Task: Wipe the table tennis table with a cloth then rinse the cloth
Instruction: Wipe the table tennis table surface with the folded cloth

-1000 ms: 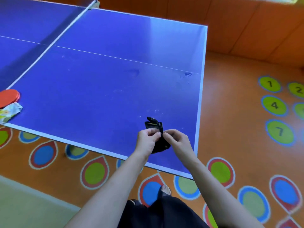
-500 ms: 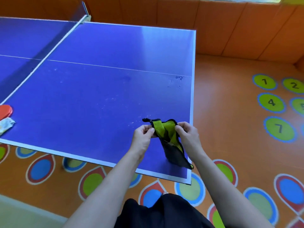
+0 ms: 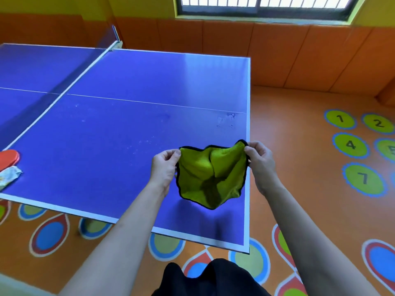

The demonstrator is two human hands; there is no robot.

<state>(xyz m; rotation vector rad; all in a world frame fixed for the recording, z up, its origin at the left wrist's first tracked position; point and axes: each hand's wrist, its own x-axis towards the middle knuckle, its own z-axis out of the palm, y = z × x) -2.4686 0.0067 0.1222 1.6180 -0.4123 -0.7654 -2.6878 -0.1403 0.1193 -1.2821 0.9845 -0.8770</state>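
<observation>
A yellow-green cloth (image 3: 205, 174) with a black edge hangs spread between my hands, above the near right corner of the blue table tennis table (image 3: 128, 86). My left hand (image 3: 164, 167) pinches its upper left corner. My right hand (image 3: 259, 161) pinches its upper right corner, just over the table's right edge. The cloth sags in the middle with a dark fold running down to its lowest point. Pale specks and smudges dot the table surface (image 3: 141, 144) to the left of the cloth, and dark marks (image 3: 229, 118) lie near the right edge.
A red paddle (image 3: 8, 159) and a crumpled wrapper (image 3: 8, 176) lie at the table's left near edge. The net (image 3: 64, 90) crosses the table at the left. Orange floor with numbered circles (image 3: 350, 144) spreads to the right. Padded orange walls and a window stand behind.
The cloth was a small dark bundle held over the table. My hands have moved apart and opened it out, so its yellow-green face shows. The camera view has tilted upward.
</observation>
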